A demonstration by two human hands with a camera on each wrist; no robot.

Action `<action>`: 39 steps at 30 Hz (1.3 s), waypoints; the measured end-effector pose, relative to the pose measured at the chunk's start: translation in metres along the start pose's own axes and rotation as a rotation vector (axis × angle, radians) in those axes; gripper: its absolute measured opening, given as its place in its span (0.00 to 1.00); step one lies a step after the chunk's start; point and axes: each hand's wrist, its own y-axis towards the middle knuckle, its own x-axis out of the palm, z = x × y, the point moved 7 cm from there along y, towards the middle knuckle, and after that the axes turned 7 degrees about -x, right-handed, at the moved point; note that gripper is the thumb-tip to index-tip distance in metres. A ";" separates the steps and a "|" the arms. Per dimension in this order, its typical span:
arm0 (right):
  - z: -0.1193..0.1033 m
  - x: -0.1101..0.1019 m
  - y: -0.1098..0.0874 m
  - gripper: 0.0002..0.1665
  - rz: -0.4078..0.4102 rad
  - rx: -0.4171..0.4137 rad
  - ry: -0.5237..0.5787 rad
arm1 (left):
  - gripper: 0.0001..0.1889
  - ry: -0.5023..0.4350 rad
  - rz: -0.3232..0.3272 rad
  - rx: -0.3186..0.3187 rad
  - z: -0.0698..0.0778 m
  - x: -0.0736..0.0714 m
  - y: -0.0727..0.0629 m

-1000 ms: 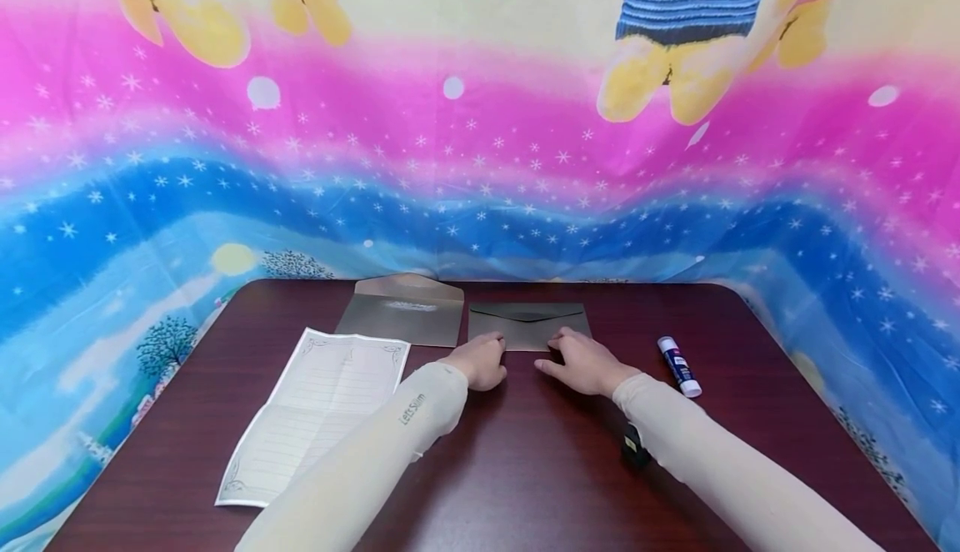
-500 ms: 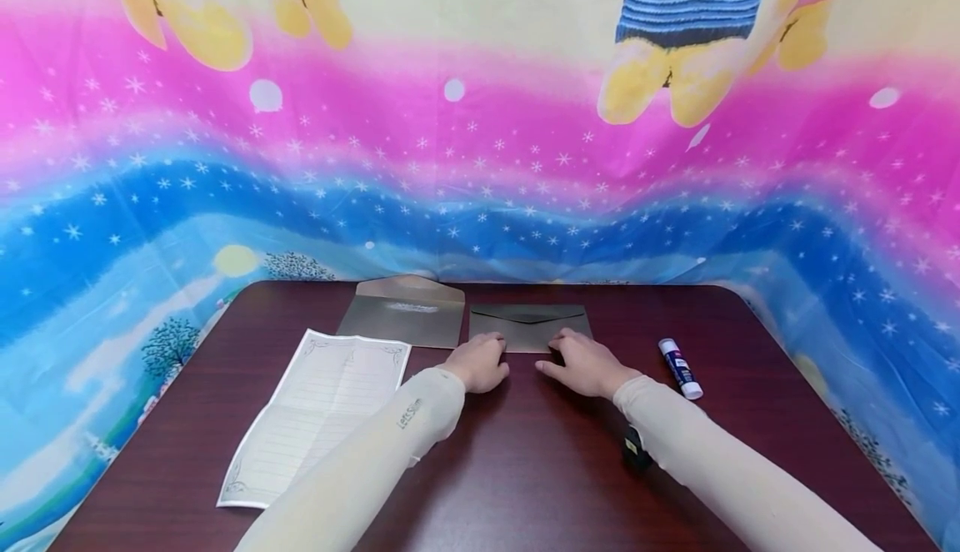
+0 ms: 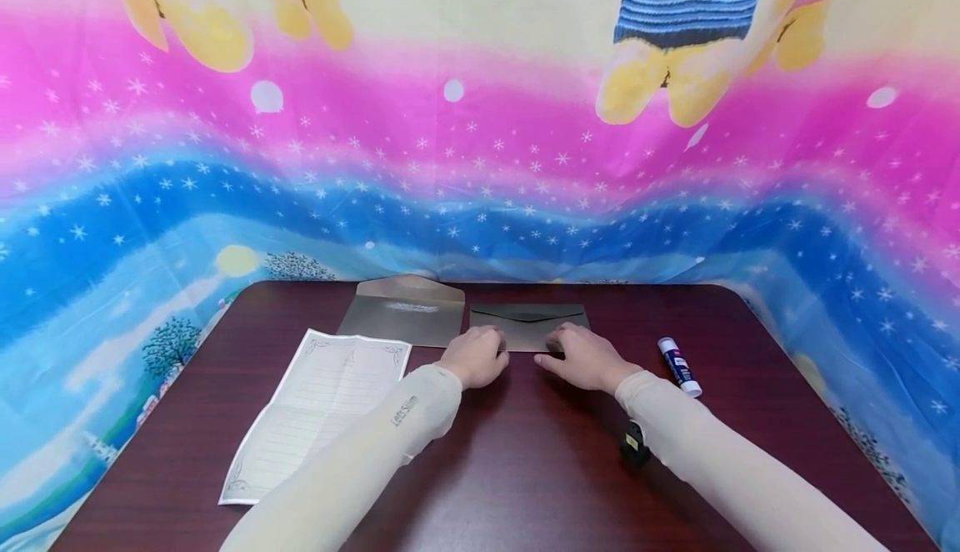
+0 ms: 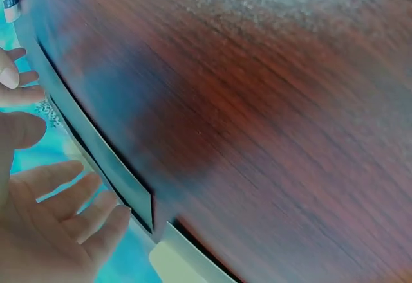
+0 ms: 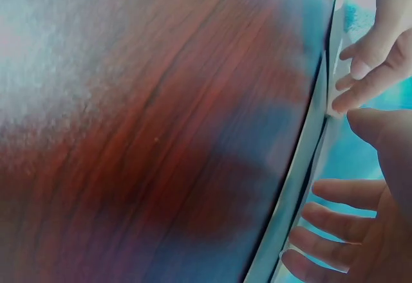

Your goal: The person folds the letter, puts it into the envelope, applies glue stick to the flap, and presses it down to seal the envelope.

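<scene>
A dark grey-brown envelope (image 3: 528,333) lies at the back middle of the table, its pointed flap folded down. My left hand (image 3: 474,357) is at its near left corner, fingers loosely bent and spread, as the left wrist view shows with the palm of the left hand (image 4: 55,225). At the near right corner is my right hand (image 3: 587,358); its fingers (image 5: 344,222) are apart and gently curved beside the envelope (image 5: 297,173) in the right wrist view. Neither hand grips anything. To the left lies a second envelope (image 3: 408,327) with its flap up and a pale patch.
A creased sheet of lined letter paper (image 3: 322,406) with a decorative border lies at the left, partly under my left sleeve. On the right is a glue stick (image 3: 679,366). A printed cloth (image 3: 480,160) hangs behind the dark wooden table (image 3: 517,469).
My left hand has lifted slightly and shifted a little left from the envelope's corner. The right hand has moved only a little. Envelopes, paper and glue stick stay in place.
</scene>
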 end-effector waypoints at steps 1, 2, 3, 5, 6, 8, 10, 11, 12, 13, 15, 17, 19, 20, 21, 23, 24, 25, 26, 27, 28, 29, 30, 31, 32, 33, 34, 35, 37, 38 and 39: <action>-0.001 -0.001 -0.001 0.31 0.001 -0.003 0.004 | 0.09 0.001 0.009 -0.008 -0.001 -0.002 -0.001; -0.003 -0.002 -0.002 0.31 0.001 -0.005 0.012 | 0.09 0.000 0.015 -0.015 -0.001 -0.004 -0.003; -0.005 -0.002 -0.003 0.31 0.000 -0.006 0.018 | 0.10 -0.002 0.021 -0.019 -0.001 -0.005 -0.004; -0.008 -0.004 -0.005 0.32 0.000 -0.007 0.029 | 0.13 -0.007 0.023 -0.026 -0.002 -0.007 -0.007; -0.010 -0.005 -0.006 0.32 0.001 -0.005 0.031 | 0.14 -0.011 0.029 -0.025 -0.003 -0.008 -0.008; -0.013 -0.007 -0.008 0.32 0.007 -0.004 0.030 | 0.17 -0.012 0.043 -0.020 -0.004 -0.010 -0.011; -0.015 -0.009 -0.011 0.32 0.011 -0.003 0.030 | 0.19 -0.007 0.061 -0.016 -0.005 -0.011 -0.014; -0.017 -0.010 -0.012 0.32 0.014 -0.004 0.031 | 0.18 0.000 0.073 -0.011 -0.006 -0.012 -0.017; -0.018 -0.011 -0.014 0.31 0.017 -0.005 0.032 | 0.18 0.003 0.083 -0.008 -0.007 -0.012 -0.019; -0.019 -0.012 -0.015 0.31 0.020 -0.009 0.033 | 0.17 0.004 0.088 -0.006 -0.008 -0.012 -0.021; -0.022 -0.013 -0.018 0.31 0.023 -0.012 0.046 | 0.15 0.000 0.096 0.001 -0.009 -0.012 -0.027; -0.025 -0.014 -0.022 0.31 0.025 -0.015 0.054 | 0.13 -0.011 0.097 0.009 -0.009 -0.012 -0.033; -0.029 -0.014 -0.024 0.30 0.028 -0.020 0.057 | 0.12 -0.024 0.093 0.018 -0.008 -0.013 -0.038; -0.030 -0.015 -0.026 0.30 0.031 -0.023 0.058 | 0.12 -0.030 0.093 0.023 -0.008 -0.013 -0.040; -0.032 -0.015 -0.027 0.30 0.034 -0.026 0.058 | 0.12 -0.033 0.097 0.028 -0.008 -0.014 -0.042; -0.036 -0.016 -0.029 0.30 0.042 -0.033 0.061 | 0.12 -0.041 0.105 0.035 -0.008 -0.016 -0.046; -0.038 -0.017 -0.030 0.30 0.045 -0.038 0.062 | 0.12 -0.041 0.110 0.038 -0.009 -0.017 -0.048; -0.039 -0.017 -0.032 0.30 0.048 -0.040 0.063 | 0.12 -0.043 0.114 0.041 -0.009 -0.018 -0.050; -0.041 -0.018 -0.033 0.30 0.052 -0.047 0.060 | 0.12 -0.042 0.119 0.045 -0.009 -0.019 -0.052; -0.043 -0.018 -0.034 0.30 0.054 -0.049 0.059 | 0.12 -0.040 0.123 0.049 -0.010 -0.019 -0.054; -0.045 -0.019 -0.035 0.30 0.056 -0.054 0.055 | 0.12 -0.039 0.125 0.053 -0.010 -0.020 -0.056; -0.047 -0.019 -0.036 0.30 0.058 -0.057 0.051 | 0.12 -0.035 0.127 0.058 -0.010 -0.021 -0.058; -0.049 -0.020 -0.037 0.30 0.060 -0.059 0.047 | 0.12 -0.031 0.129 0.063 -0.010 -0.022 -0.060; -0.051 -0.020 -0.038 0.30 0.060 -0.062 0.043 | 0.13 -0.030 0.130 0.067 -0.010 -0.023 -0.063; -0.053 -0.021 -0.039 0.30 0.062 -0.068 0.039 | 0.13 -0.027 0.133 0.070 -0.011 -0.024 -0.065; -0.055 -0.021 -0.041 0.30 0.064 -0.069 0.035 | 0.13 -0.023 0.134 0.071 -0.011 -0.025 -0.068; -0.057 -0.021 -0.041 0.30 0.066 -0.076 0.029 | 0.13 -0.019 0.135 0.072 -0.011 -0.026 -0.070; -0.059 -0.021 -0.043 0.29 0.067 -0.076 0.025 | 0.13 -0.016 0.138 0.074 -0.012 -0.028 -0.073; -0.063 -0.022 -0.044 0.28 0.070 -0.083 0.016 | 0.14 -0.011 0.139 0.074 -0.013 -0.030 -0.077; -0.065 -0.022 -0.045 0.28 0.072 -0.088 0.012 | 0.13 -0.010 0.143 0.075 -0.014 -0.031 -0.080; -0.068 -0.022 -0.046 0.28 0.073 -0.093 0.011 | 0.13 -0.009 0.145 0.077 -0.014 -0.033 -0.082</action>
